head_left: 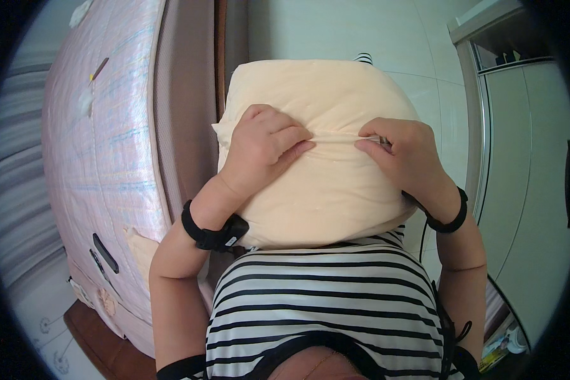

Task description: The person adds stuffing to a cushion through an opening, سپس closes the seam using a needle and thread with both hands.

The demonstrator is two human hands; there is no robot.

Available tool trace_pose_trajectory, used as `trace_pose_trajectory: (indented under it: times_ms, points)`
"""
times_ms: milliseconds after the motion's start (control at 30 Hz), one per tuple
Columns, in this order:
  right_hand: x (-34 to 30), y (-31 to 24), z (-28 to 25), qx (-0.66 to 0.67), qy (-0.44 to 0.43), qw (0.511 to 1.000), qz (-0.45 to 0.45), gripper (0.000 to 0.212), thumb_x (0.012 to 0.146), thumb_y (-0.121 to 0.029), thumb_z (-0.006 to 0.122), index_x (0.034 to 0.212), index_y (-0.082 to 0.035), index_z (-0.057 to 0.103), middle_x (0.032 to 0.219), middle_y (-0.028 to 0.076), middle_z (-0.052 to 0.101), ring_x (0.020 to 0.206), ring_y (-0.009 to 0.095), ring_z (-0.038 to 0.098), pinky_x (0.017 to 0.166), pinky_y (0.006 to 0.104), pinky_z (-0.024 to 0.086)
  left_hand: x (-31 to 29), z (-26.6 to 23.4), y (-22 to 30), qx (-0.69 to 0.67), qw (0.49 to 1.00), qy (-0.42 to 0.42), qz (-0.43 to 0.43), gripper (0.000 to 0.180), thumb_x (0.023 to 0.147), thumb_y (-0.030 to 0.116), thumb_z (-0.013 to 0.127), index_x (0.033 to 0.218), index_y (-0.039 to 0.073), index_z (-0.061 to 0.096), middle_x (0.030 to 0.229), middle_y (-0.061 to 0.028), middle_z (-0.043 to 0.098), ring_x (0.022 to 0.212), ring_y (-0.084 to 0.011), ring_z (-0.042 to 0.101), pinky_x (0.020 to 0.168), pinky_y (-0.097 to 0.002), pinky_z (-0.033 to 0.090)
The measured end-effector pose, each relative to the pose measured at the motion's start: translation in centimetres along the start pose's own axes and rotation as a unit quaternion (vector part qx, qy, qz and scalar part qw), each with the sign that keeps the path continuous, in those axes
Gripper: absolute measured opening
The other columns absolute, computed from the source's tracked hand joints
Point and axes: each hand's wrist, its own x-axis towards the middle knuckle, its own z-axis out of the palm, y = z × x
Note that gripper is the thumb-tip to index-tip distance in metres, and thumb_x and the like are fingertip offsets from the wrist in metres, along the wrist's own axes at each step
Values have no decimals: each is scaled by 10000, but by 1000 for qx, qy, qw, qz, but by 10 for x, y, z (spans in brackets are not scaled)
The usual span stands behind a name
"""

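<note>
A plump cream-coloured pillow [323,196] lies across my lap. A seam or fold of its fabric runs across the upper middle, between my hands. My left hand [266,145] pinches this fabric with thumb and forefinger at the left end of the fold. At the right end, my right hand [405,149] grips the same fold between thumb and fingers. A small dark gap shows inside the curl of the right fingers; whether a tiny thing sits there I cannot make out. The fabric between both hands is drawn nearly straight.
On the left stands a bed with a shiny pink plaid cover [120,152]. A black oblong object [106,253], scissors-like tool [101,269] and cream cloth [142,253] lie on it. A pale cabinet with sliding doors [519,152] stands right, beyond the tiled floor [335,31].
</note>
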Motion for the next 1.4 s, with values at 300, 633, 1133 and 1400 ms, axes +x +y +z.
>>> trace_pose_trajectory:
  times_ms: [300, 633, 1133, 1400]
  points:
    - [14, 10, -4, 25, -46, 992, 113, 135, 846, -212, 758, 841, -82, 720, 771, 100, 720, 696, 285, 697, 652, 385, 532, 12, -4, -4, -78, 984, -70, -147, 128, 848, 189, 775, 893, 79, 731, 739, -72, 664, 763, -273, 646, 809, -388, 459]
    - [4, 5, 8, -2, 19, 999, -42, 76, 848, -124, 743, 894, -63, 741, 776, 100, 714, 650, 267, 666, 619, 357, 516, 4, -4, -10, 9, 993, -28, -112, 200, 818, 172, 795, 982, 106, 700, 849, -50, 654, 851, -257, 635, 836, -386, 453]
    - [4, 12, 15, 53, 1, 999, -14, 62, 855, -98, 753, 898, -53, 756, 790, 97, 734, 633, 222, 663, 608, 313, 513, -13, -34, -29, -59, 970, 9, -238, 841, 783, 330, 872, 1454, 24, 469, 1525, -223, 445, 1403, -370, 458, 1126, -463, 420]
    - [3, 5, 10, 38, -9, 999, -2, 65, 865, -156, 738, 884, -99, 763, 773, 92, 733, 664, 284, 693, 631, 368, 533, 16, -28, -56, 75, 975, -151, -142, 1253, 578, 537, 929, 1579, 83, 330, 1536, -194, 448, 1494, -384, 348, 1237, -588, 192]
